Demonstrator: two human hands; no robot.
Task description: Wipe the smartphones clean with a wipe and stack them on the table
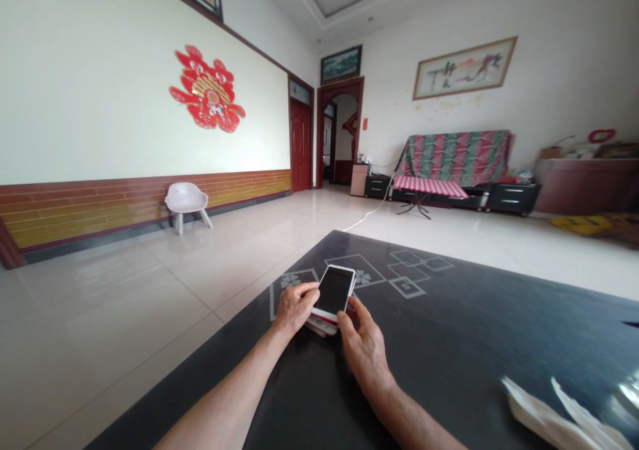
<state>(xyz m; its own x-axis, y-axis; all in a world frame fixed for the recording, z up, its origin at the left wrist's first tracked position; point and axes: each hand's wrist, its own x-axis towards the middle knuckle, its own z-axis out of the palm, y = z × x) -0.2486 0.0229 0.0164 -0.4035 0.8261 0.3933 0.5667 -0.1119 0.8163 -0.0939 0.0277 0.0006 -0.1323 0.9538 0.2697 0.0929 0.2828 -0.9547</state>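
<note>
A white smartphone [334,290] with a dark screen lies face up on top of a small stack of flat, phone-like items [321,325], some white and one with a red edge. The stack rests on a black tabletop [449,343]. My left hand [298,306] grips the phone's left edge, its thumb and fingers close together. On the opposite side, my right hand [367,345] has its thumb at the lower right corner and its fingers along the right edge. The undersides of both hands' grips are partly hidden.
White tissues [559,413] lie at the table's near right, beside a shiny object [626,400] cut off by the frame. A small white chair [186,200] stands by the left wall. Farther back is a folding table [430,185] with a striped cloth.
</note>
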